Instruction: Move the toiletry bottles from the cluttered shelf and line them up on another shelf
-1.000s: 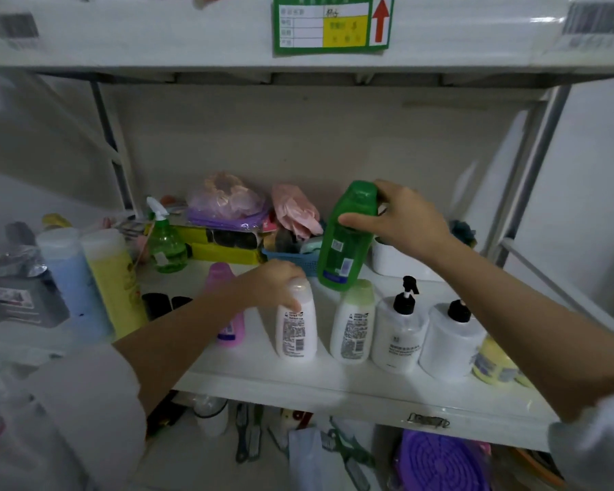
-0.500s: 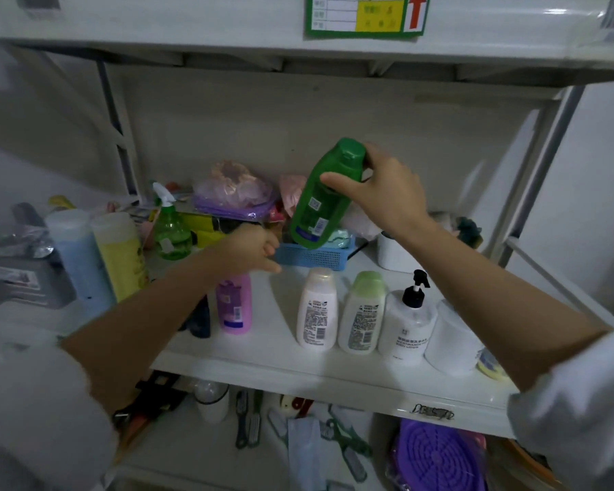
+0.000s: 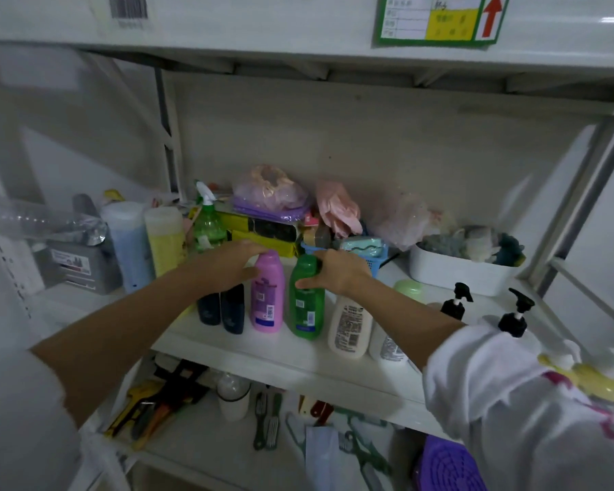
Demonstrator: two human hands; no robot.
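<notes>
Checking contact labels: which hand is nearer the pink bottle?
Left. The left hand rests on the pink bottle cap; the right hand grips the green bottle beside it.

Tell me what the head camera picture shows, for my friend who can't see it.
A person's right hand grips a green plastic bottle standing on a white shelf, while the left hand rests on the pink plastic bottle beside it. Two dark bottles stand left, white bottles right.
</notes>
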